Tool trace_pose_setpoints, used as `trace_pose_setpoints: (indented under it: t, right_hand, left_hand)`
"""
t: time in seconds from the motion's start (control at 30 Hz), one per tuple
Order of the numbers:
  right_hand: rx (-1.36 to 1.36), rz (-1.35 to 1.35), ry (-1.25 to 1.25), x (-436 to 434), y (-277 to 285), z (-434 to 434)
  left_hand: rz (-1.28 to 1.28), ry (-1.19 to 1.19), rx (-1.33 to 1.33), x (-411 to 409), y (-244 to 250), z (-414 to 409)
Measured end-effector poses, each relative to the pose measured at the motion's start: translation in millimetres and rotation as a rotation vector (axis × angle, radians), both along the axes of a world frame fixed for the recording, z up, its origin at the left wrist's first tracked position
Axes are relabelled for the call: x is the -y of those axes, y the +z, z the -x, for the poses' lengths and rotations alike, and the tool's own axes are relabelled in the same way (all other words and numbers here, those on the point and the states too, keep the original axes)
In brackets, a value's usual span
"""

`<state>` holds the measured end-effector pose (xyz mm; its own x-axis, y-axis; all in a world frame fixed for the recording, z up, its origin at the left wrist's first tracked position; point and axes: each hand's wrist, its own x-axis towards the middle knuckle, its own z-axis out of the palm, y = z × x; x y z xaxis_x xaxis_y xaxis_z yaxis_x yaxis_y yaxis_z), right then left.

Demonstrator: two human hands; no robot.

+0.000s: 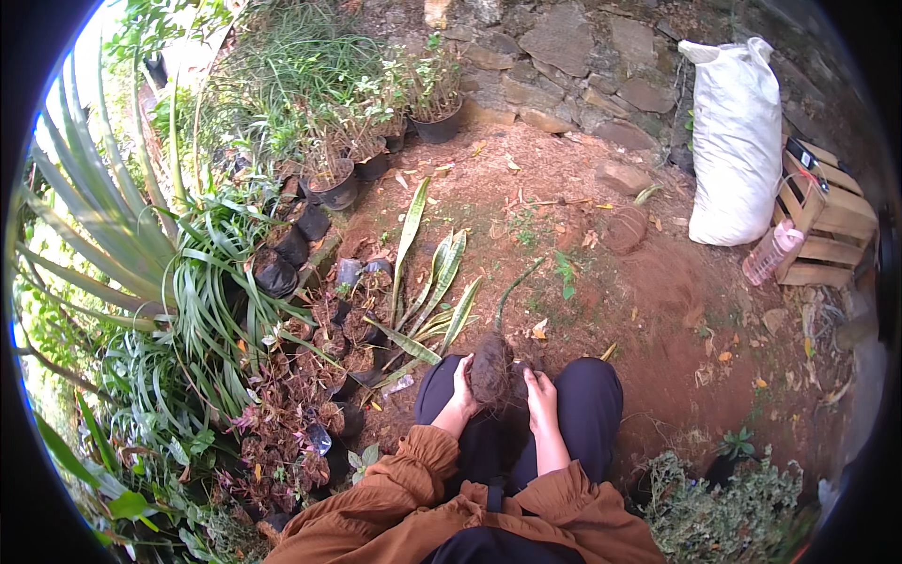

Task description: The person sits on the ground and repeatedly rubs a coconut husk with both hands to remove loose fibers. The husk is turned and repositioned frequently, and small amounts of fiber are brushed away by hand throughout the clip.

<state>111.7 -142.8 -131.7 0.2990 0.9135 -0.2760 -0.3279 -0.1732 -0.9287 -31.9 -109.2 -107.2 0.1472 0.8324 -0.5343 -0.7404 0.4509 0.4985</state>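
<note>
Between my knees is a brown root ball (491, 366) with fine roots hanging from it. One long green stem (506, 295) rises from its top and leans right. My left hand (463, 390) grips the root ball along its left side. At its right, my right hand (541, 400) curls around a small dark clump (520, 378); whether this is soil or plastic I cannot tell. Several variegated snake plant leaves (445, 266) lie on the ground just beyond my left knee.
Black-potted plants (331, 185) and small black planting bags (276, 273) line the left. At the back stands a stone wall (564, 49). A full white sack (734, 141), a wooden crate (835, 218) and a pink bottle (772, 252) stand at the right. A grey-green shrub (726, 493) grows near right.
</note>
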Motion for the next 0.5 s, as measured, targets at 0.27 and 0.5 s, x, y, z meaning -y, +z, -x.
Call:
trace_pose_setpoints:
  t: [0.27,0.5]
  right_hand:
    - [0.044,-0.006,0.065,4.6,17.5,-11.2]
    - [0.246,-0.213,0.206,-21.4,66.4,-47.7]
  left_hand:
    - [-0.072,0.034,0.136,-10.3,-36.9,13.5]
    - [-0.198,-0.044,0.213,-12.1,-50.6,19.0]
